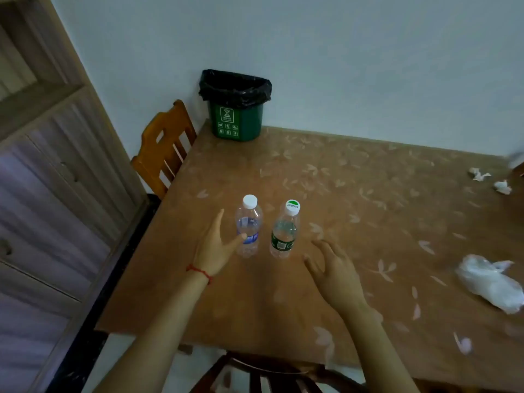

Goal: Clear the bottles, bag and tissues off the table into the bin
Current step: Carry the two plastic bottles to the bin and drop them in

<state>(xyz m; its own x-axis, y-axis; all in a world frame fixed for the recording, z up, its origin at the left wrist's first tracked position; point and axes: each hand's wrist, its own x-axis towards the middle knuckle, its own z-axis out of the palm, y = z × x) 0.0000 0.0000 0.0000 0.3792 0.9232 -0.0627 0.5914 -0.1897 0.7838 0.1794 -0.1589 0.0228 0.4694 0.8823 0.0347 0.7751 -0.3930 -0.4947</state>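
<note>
Head view, step: I judge this as the first pick, with both bottles standing upright at centre frame and nothing in my hands yet.
Left hand [214,245]: fingers straight and spread, thumb tip at or just touching the blue-label bottle [248,226]; it has hold of nothing.
Right hand [331,268]: fingers loosely curled and apart, lower right of the green-label bottle [284,229], near it but not touching, holding nothing.
Bin [236,109]: green with a black liner, on the table's [354,199] far corner, upper centre of frame, well apart from the bottles.
Bag [489,282]: crumpled clear plastic at the right edge.
Tissues [479,174]: small wads at upper right, another [502,187] just beside.
Next move, my guess: wrap each hand round its bottle, lift, and carry forward over the bin's mouth.
</note>
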